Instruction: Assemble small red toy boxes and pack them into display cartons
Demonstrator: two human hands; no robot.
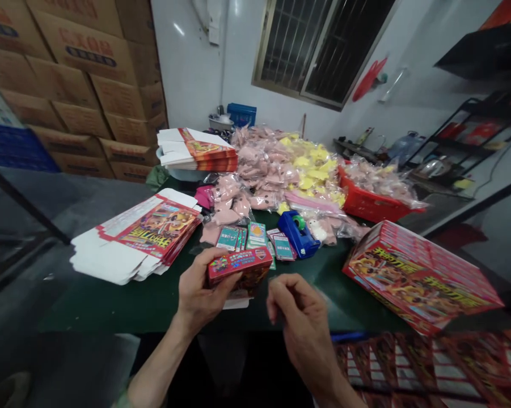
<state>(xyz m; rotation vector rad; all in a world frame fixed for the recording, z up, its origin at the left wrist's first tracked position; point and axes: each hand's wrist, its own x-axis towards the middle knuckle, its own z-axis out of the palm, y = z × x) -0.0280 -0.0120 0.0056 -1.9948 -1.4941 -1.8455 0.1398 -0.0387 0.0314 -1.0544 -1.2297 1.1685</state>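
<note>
My left hand (204,292) is wrapped around a small red printed carton (240,266), with a white flap (236,304) sticking out at its lower side. To the right of the carton, apart from it, my right hand (298,306) has its fingers curled in; whatever they may hold is hidden. Just beyond the carton lie several small stacks of cards (257,233) with teal and white faces. A blue tape dispenser (298,235) with a green roll stands behind my right hand.
Flattened cartons (140,232) are piled at left, more (198,150) behind. Bagged pink and yellow plush pieces (276,164) heap at the back beside a red basket (374,204). Filled red cartons (421,277) form a block at right; more (434,368) sit below the table edge.
</note>
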